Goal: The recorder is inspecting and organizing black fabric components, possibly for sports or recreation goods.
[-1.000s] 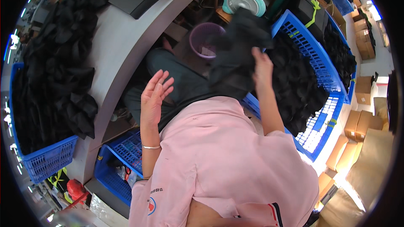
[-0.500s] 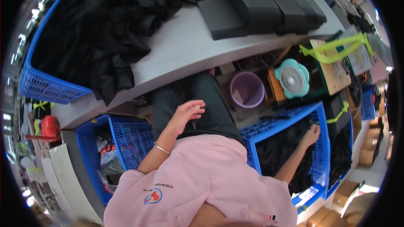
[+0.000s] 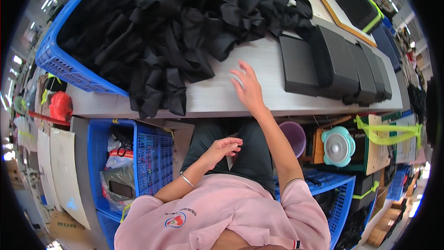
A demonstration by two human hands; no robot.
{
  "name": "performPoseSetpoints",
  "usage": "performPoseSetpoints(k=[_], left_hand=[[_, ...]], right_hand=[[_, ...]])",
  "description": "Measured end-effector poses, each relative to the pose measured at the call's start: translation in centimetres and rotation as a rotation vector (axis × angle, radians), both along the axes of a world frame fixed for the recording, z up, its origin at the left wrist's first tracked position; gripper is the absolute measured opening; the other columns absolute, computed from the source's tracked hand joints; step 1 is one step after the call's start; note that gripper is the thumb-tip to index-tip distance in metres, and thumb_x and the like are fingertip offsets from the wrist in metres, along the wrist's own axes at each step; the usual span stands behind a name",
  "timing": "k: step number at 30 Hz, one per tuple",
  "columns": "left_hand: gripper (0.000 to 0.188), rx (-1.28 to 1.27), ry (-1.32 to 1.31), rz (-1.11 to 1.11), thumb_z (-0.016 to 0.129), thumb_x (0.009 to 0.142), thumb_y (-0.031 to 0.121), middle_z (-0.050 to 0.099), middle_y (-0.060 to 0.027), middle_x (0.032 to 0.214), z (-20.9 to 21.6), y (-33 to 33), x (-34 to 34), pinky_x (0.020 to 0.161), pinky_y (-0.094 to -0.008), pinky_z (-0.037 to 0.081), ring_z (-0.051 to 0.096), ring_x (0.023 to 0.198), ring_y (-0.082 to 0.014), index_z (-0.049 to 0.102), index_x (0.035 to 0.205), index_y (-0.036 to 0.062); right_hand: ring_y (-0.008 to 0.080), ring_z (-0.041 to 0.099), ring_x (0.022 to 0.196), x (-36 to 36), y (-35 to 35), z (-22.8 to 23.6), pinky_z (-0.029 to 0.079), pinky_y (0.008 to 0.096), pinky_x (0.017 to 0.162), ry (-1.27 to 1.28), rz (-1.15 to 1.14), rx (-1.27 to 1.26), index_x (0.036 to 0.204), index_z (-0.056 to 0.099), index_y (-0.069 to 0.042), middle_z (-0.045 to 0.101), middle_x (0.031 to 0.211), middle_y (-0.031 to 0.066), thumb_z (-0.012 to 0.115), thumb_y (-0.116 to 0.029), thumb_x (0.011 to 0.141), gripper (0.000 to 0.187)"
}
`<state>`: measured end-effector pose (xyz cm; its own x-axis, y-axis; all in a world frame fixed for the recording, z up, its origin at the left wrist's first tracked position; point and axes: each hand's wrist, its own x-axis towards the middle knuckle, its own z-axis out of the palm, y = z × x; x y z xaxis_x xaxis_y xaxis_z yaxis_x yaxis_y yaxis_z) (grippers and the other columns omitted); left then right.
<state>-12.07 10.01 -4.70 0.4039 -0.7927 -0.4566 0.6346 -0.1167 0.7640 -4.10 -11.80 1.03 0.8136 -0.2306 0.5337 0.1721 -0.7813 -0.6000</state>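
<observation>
My right hand (image 3: 248, 85) reaches over the light grey table (image 3: 217, 95), its fingers apart and holding nothing. Just left of it lies a big heap of crumpled black fabric pieces (image 3: 171, 28), partly inside a blue plastic crate (image 3: 83, 75) and hanging over the table's front edge. To the right of that hand stands a row of black box-like pieces (image 3: 335, 65), one leaning on another. Above my lap hovers my left hand (image 3: 223, 151), wearing a bracelet at the wrist, with its fingers loosely stretched and nothing visible in them.
Below the table at left is a blue crate (image 3: 137, 157) with bags and a phone (image 3: 120, 189). A purple bin (image 3: 293, 138) and a turquoise fan (image 3: 338, 146) stand under the right side. Another blue crate (image 3: 344, 203) with black material is beside me at right.
My right hand has left the blue crate at my right side and swung forward over the table, empty. My left hand stays above my lap. The view has shifted toward the table.
</observation>
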Motion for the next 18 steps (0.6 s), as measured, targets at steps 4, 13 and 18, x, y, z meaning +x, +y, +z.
performPoseSetpoints(k=[4,13,18], left_hand=[[0.037,-0.055,-0.105,0.084,0.059,0.101,0.023,0.064,-0.0059,0.127,2.0,0.2,1.6,0.093,-0.0279,0.049,0.062,0.112,-0.0134,0.06,0.132,0.0028],[0.067,0.055,-1.302,0.505,0.072,0.082,0.014,0.041,-0.0204,0.15,8.2,-3.2,9.0,0.113,-0.0419,0.034,0.04,0.139,-0.0358,0.046,0.143,0.0033],[0.062,0.106,-1.204,0.324,0.056,0.077,0.001,0.041,-0.0193,0.149,7.8,-5.8,9.4,0.114,-0.0426,0.033,0.04,0.137,-0.0388,0.049,0.138,0.0024]], right_hand=[[0.0326,0.045,0.133,5.7,1.0,0.1,0.03,0.0502,0.114,0.067,0.076,-0.304,0.117,0.066,-0.001,0.054,0.138,0.0167,0.067,-0.009,0.086,0.031],[0.0304,0.051,0.124,-2.7,5.3,-1.3,0.029,0.0536,0.115,0.128,0.086,-0.492,0.117,0.062,0.005,0.059,0.117,0.0147,0.06,-0.006,0.081,0.038],[0.0323,0.053,0.122,-8.4,6.8,-1.3,0.037,0.0467,0.111,0.287,0.139,-0.533,0.111,0.064,0.004,0.059,0.118,0.0148,0.059,-0.009,0.081,0.033]])
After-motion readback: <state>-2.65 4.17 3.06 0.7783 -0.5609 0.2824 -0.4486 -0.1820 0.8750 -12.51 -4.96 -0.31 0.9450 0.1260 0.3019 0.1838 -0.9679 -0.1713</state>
